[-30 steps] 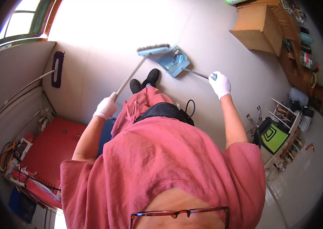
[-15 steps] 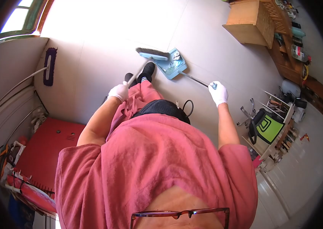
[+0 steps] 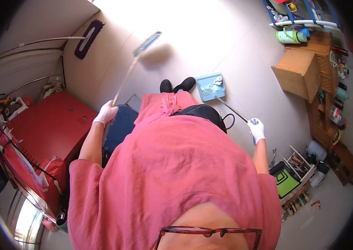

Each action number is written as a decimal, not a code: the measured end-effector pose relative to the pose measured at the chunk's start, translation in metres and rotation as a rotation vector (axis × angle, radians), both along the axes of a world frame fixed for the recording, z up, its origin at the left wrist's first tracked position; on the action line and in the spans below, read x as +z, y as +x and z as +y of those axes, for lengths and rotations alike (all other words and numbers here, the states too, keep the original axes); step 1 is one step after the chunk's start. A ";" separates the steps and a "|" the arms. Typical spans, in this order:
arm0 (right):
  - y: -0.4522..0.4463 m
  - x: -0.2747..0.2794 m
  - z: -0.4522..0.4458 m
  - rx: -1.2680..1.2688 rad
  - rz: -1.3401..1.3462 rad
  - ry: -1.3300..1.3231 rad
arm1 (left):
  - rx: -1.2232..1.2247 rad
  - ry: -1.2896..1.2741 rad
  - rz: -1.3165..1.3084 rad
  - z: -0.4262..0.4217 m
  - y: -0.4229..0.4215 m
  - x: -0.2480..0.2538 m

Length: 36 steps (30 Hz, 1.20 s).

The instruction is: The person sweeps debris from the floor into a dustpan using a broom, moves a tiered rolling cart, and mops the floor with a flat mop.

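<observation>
Since half a second ago, the broom (image 3: 147, 44) has swung off from the pan (image 3: 206, 97), out ahead of my left hand (image 3: 106, 113). My left fingers curl all the way round its stick. My right hand (image 3: 257, 130) is wrapped just as snug round the pan's handle. Both sticks are long, I think so my hands can be up high while the pan sits low. It lies ahead of my right hand, a bit inward, just beside my shoes (image 3: 186, 85), its lip facing away from me, likely so bits (image 3: 217, 82) slide in from the front. The broom is blurry, so I can't quite tell if it touches the floor (image 3: 243, 58). That floor stretches ahead, from the mop (image 3: 90, 38) past my left hand to the box (image 3: 295, 71) past my right. The red top's (image 3: 51, 121) edge looks close to my left fingers.
</observation>
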State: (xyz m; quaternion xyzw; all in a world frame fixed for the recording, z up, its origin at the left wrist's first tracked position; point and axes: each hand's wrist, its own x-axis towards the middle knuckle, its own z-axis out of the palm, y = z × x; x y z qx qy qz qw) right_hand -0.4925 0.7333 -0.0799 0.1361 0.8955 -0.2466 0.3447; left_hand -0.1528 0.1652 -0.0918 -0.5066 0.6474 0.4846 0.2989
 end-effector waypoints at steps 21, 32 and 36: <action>0.007 0.099 -0.126 0.066 0.305 -0.365 | 1.530 0.665 0.121 0.009 0.110 -0.069; -0.114 0.065 -0.291 0.401 0.108 -0.519 | 1.361 0.377 0.059 0.056 0.008 -0.010; -0.139 0.054 -0.364 0.676 0.047 -0.494 | 1.448 0.315 0.164 0.086 -0.005 0.024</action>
